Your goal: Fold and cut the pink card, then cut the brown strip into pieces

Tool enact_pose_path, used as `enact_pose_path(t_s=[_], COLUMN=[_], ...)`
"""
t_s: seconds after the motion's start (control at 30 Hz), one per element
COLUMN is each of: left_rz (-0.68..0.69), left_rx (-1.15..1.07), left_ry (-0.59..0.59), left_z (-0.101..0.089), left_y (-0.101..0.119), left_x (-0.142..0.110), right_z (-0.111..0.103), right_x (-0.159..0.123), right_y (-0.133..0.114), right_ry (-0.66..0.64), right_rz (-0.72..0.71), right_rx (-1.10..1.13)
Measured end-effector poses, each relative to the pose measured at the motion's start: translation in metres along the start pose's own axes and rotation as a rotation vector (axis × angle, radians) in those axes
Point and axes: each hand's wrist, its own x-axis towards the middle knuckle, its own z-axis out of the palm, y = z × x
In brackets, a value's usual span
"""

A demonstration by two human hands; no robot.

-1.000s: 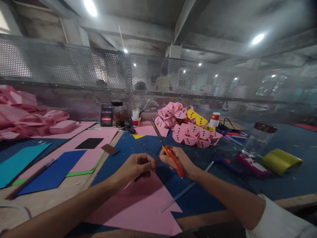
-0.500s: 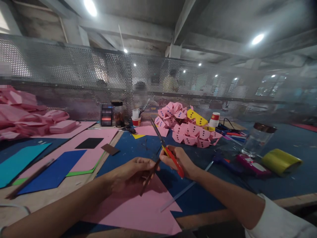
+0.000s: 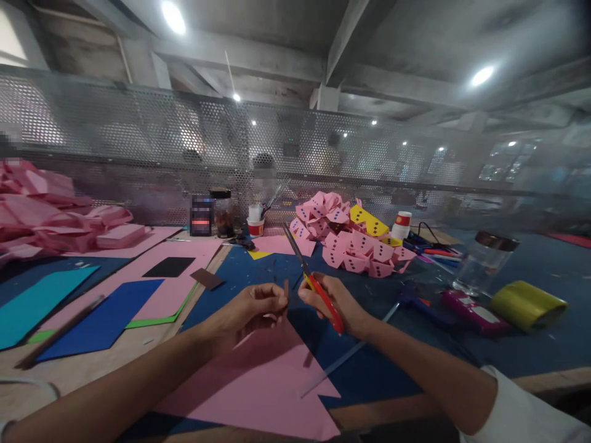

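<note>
My right hand (image 3: 333, 300) grips red-handled scissors (image 3: 310, 279), their blades pointing up and away toward the back. My left hand (image 3: 252, 309) is closed in a pinch on a thin dark paper strip (image 3: 285, 289) that stands up beside the scissor blades. Both hands hover over a large pink paper sheet (image 3: 258, 387) with a jagged right edge, lying on the blue work surface (image 3: 378, 369).
A heap of folded pink and yellow paper pieces with dots (image 3: 351, 237) sits behind the hands. Coloured sheets (image 3: 106, 307) and a pink stack (image 3: 41, 215) lie left. A glass jar (image 3: 482, 261), yellow tape roll (image 3: 526, 303), pens (image 3: 434, 252) and a clear ruler (image 3: 341, 360) are right. Mesh fence (image 3: 295, 166) closes the back.
The dark strip hung down and slanted from my left hand half a second ago; now it is held upright and short by the blades. The scissors hand barely moved.
</note>
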Motion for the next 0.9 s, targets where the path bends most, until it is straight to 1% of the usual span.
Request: enact_pose_path(t_s=[0.07, 0.17, 0.27, 0.33, 0.53, 0.73, 0.9], left_rz=[0.063, 0.140, 0.204, 0.222, 0.252, 0.292, 0.298], left_rx=[0.010, 0.021, -0.020, -0.061, -0.079, -0.047, -0.046], left_ry=[0.082, 0.155, 0.216, 0.248, 0.281, 0.274, 0.274], left_z=[-0.003, -0.007, -0.011, -0.011, -0.009, -0.008, -0.007], left_y=[0.002, 0.004, 0.007, 0.009, 0.015, 0.016, 0.016], left_x=[0.002, 0.003, 0.003, 0.002, 0.000, 0.000, 0.000], right_z=[0.000, 0.000, -0.001, -0.001, 0.001, 0.003, 0.004], right_x=[0.001, 0.001, 0.000, -0.001, 0.001, -0.001, -0.003], right_y=[0.004, 0.008, 0.007, 0.006, 0.008, 0.005, -0.001], right_ry=[0.028, 0.063, 0.045, 0.024, -0.023, -0.075, -0.075], right_rz=[-0.010, -0.042, -0.031, -0.015, 0.028, 0.017, 0.026], right_rx=[-0.082, -0.241, -0.359, -0.423, -0.554, -0.583, -0.612])
